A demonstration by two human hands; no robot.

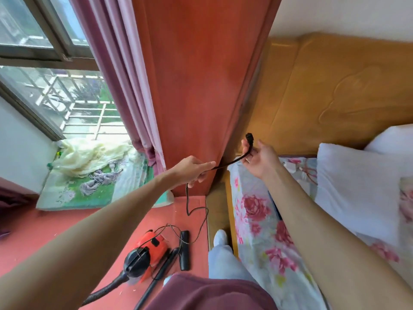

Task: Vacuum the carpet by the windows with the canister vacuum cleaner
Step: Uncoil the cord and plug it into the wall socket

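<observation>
A red and black canister vacuum cleaner (pixel 146 251) lies on the red carpet (pixel 55 231) below me, with its black hose (pixel 107 287), wand and floor nozzle (pixel 184 251) beside it. Its thin black power cord (pixel 196 220) loops up from the floor to my hands. My left hand (pixel 193 170) pinches the cord in front of the reddish wooden cabinet. My right hand (pixel 260 158) holds the cord's end just below the black plug (pixel 249 138), near the bed's headboard.
A tall reddish wooden cabinet (pixel 201 86) stands straight ahead. Pink curtains (pixel 120 74) and windows (pixel 44 63) are at left, with a green mat (pixel 89 189) and cream cloth on it. A bed (pixel 268 220) with floral sheet, white pillows (pixel 357 186) and yellow headboard is on the right.
</observation>
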